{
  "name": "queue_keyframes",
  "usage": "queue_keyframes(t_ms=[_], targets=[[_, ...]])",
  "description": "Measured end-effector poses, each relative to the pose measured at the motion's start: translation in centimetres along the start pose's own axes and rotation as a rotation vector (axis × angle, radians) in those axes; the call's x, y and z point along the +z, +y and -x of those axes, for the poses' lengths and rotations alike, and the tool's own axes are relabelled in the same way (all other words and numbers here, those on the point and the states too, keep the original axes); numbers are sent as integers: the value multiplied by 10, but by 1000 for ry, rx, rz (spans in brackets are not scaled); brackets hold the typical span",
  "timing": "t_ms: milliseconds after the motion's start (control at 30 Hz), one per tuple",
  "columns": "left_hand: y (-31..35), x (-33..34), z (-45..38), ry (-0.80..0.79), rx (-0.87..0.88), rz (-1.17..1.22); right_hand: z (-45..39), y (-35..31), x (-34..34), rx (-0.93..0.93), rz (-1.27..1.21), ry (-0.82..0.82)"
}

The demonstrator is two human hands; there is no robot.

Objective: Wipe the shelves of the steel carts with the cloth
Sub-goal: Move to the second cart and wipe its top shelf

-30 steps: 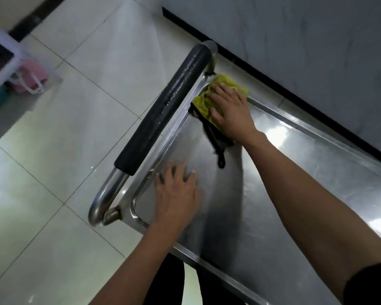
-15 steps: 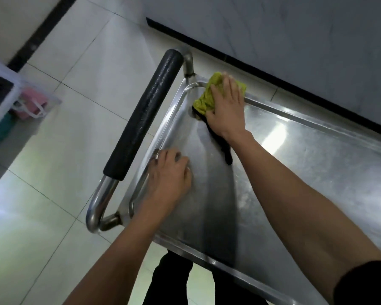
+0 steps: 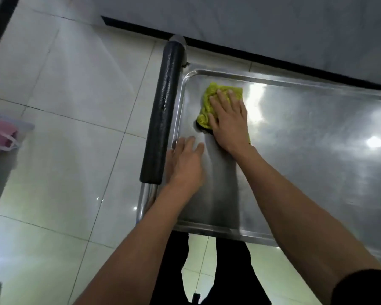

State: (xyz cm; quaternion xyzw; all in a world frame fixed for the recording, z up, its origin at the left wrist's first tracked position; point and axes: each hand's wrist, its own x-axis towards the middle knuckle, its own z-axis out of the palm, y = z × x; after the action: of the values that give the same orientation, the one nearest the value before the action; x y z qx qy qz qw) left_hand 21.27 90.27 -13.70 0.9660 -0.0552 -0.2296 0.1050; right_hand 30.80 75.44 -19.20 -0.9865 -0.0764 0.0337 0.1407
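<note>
The big steel cart shelf [image 3: 306,150] is in front of me, shiny and flat. Its black handle [image 3: 163,111] runs along the left end. My right hand [image 3: 228,119] lies flat with straight fingers on the yellow cloth [image 3: 209,100], pressing it down near the far left corner. My left hand [image 3: 185,161] rests flat and holds nothing, beside the handle.

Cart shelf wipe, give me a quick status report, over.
Right hand flat, pressing yellow cloth on top shelf near handle. Left hand flat, bracing on shelf. Nothing in the way.
</note>
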Motion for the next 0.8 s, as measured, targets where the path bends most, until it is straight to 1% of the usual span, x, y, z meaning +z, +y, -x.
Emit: queue_keyframes(t_ms=[133,300,467,567,700,800], targets=[[5,-7,0,-1,7,23,66,-1,4,25,-11,37],[4,-14,-2,-57,18,4,137,-2,6,48,-29,49],[9,-9,-4,-127,5,-55,211,-20,17,58,-19,30],[11,-3,-5,-144,-16,-82,249,-30,23,27,-3,12],[17,-1,-5,-125,-28,-88,266,-26,22,-42,39,-17],[24,-4,-12,-100,-33,-64,261,-22,21,6,57,-27]])
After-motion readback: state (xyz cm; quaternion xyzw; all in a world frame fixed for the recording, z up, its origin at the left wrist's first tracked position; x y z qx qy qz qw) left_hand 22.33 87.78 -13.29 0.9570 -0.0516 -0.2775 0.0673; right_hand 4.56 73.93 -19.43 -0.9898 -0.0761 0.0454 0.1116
